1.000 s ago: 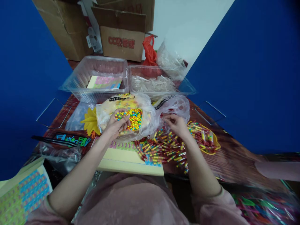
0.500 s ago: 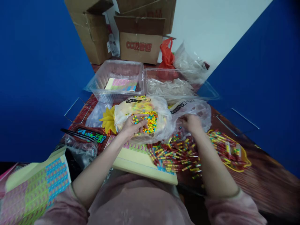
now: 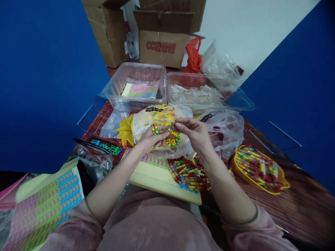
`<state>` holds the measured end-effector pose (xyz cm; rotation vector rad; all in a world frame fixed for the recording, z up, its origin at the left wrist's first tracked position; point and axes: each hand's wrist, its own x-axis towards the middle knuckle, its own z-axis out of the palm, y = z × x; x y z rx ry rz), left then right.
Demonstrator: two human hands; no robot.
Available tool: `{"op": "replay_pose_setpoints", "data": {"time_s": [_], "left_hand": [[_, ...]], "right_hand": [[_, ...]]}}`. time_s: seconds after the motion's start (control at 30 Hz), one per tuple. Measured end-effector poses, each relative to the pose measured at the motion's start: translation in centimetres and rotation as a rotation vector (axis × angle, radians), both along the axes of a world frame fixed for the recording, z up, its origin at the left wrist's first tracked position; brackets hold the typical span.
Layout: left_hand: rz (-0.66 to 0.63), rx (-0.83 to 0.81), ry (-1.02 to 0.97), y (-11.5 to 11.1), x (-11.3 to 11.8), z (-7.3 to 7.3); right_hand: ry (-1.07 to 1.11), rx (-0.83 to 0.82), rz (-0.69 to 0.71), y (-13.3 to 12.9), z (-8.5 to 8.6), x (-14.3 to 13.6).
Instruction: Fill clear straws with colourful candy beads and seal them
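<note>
My left hand (image 3: 154, 138) is at an opened plastic bag (image 3: 140, 127) of small yellow, orange and blue candy beads (image 3: 171, 139). Its fingers are curled together among the beads, and what they hold is hidden. My right hand (image 3: 193, 131) is raised over the bag's right edge. Its thumb and forefinger are pinched close to the left fingertips; anything between them is too small to make out. Beneath the right forearm lies a pile of thin tubes filled with dark red and coloured candy (image 3: 188, 172). A second plastic bag (image 3: 229, 130), with dark red pieces inside, sits beyond that forearm.
Behind the bags stand two clear tubs (image 3: 115, 92), one holding a printed sheet, the other translucent tubes (image 3: 195, 94). A yellow basket (image 3: 284, 184) of filled tubes is at the right. Label sheets (image 3: 157, 179) lie in front. Cardboard boxes (image 3: 162, 48) stand behind.
My right hand has come out of the right-hand bag and moved left to the left fingertips, now pinching there. My left hand stays at the beads. The view has shifted slightly.
</note>
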<state>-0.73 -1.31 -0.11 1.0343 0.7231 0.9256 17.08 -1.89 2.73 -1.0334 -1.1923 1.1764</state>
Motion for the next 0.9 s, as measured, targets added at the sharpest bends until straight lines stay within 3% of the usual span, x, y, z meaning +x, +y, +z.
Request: {"op": "replay_pose_setpoints", "data": {"time_s": [0.2, 0.9], "left_hand": [[0.002, 0.004, -0.014, 0.0, 0.0, -0.1], [0.057, -0.043, -0.008, -0.2, 0.2, 0.1]], "right_hand": [[0.105, -0.1, -0.018, 0.6, -1.4, -0.7], [0.267, -0.211, 0.007, 0.2, -1.4, -1.2]]}}
